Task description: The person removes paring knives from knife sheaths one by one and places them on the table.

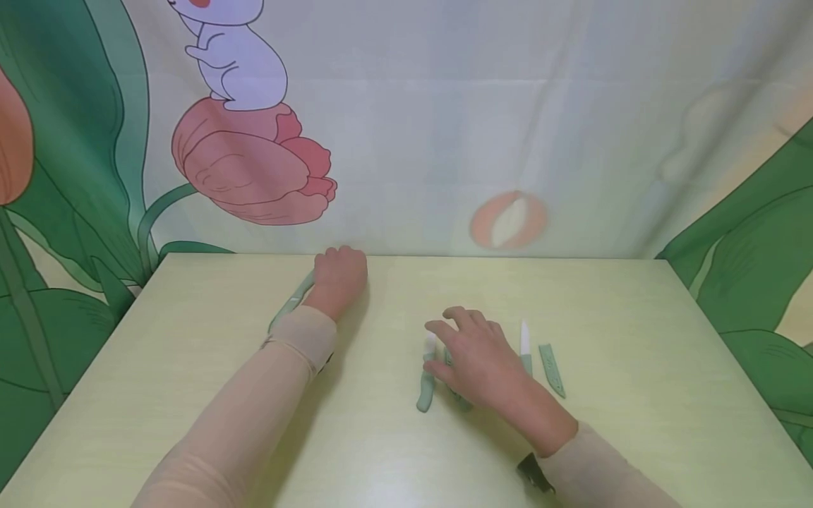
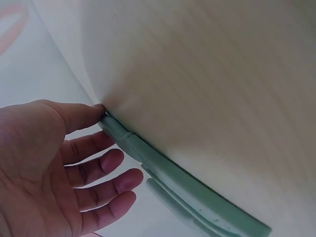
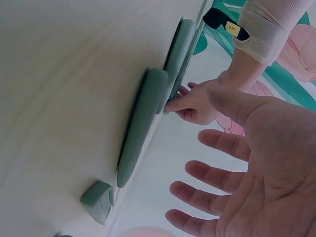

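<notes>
At the far left of the table, my left hand [image 1: 341, 279] pinches the end of a slim green sheathed knife [image 2: 192, 185] between thumb and forefinger; the other fingers are loosely bent. A second green piece [image 2: 170, 200] lies alongside it. My right hand [image 1: 479, 356], fingers spread and holding nothing, hovers over the middle of the table. Below and beside it are a green-handled knife [image 1: 426, 391] with a white blade and a green piece partly hidden by the palm. To its right lie another white-bladed knife [image 1: 524, 339] and a green sheath with holes [image 1: 551, 370].
The pale wooden table [image 1: 368, 451] ends at the back against a hanging printed cloth [image 1: 406, 141] with a white animal and flowers. A dark strap [image 1: 535, 473] shows at the right wrist. In the right wrist view, a small green perforated piece [image 3: 98, 202] sits near the green handles.
</notes>
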`<act>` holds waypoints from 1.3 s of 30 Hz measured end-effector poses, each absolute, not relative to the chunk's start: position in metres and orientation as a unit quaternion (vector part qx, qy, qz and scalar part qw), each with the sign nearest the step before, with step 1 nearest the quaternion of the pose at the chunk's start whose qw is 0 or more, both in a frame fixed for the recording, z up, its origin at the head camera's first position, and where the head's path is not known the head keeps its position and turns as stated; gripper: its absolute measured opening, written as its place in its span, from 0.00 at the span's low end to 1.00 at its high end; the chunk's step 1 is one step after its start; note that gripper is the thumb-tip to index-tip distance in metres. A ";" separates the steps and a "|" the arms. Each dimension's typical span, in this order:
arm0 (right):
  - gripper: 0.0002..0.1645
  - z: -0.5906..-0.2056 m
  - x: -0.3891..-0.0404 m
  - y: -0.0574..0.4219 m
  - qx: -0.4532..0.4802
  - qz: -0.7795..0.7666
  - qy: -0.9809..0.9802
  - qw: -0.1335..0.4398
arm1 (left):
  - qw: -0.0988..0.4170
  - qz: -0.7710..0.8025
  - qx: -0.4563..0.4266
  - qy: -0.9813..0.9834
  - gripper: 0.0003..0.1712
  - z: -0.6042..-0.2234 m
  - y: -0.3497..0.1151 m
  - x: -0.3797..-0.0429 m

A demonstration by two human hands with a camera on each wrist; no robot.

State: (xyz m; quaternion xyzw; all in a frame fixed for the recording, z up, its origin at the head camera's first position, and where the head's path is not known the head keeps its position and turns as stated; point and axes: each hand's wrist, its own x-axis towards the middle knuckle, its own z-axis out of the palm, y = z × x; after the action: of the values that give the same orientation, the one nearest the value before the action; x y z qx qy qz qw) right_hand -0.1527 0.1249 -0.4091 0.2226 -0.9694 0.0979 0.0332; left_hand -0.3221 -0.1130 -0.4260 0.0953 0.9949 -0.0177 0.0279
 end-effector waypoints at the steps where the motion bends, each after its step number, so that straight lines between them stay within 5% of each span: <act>1: 0.33 -0.409 -0.153 0.125 0.224 0.098 -0.969 0.033 | 0.028 -0.014 0.093 0.995 0.17 -0.427 -0.113 -0.323; 39: 0.31 -0.392 -0.183 0.077 0.207 0.086 -0.973 -0.047 | 0.077 0.030 0.008 0.997 0.15 -0.423 -0.098 -0.304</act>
State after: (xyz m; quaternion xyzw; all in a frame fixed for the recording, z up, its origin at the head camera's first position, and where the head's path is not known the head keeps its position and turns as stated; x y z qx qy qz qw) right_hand -0.1829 0.0766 -0.3921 0.2070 -0.9734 0.0860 -0.0470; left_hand -0.3041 -0.0983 -0.4229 0.0076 0.9965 0.0304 0.0774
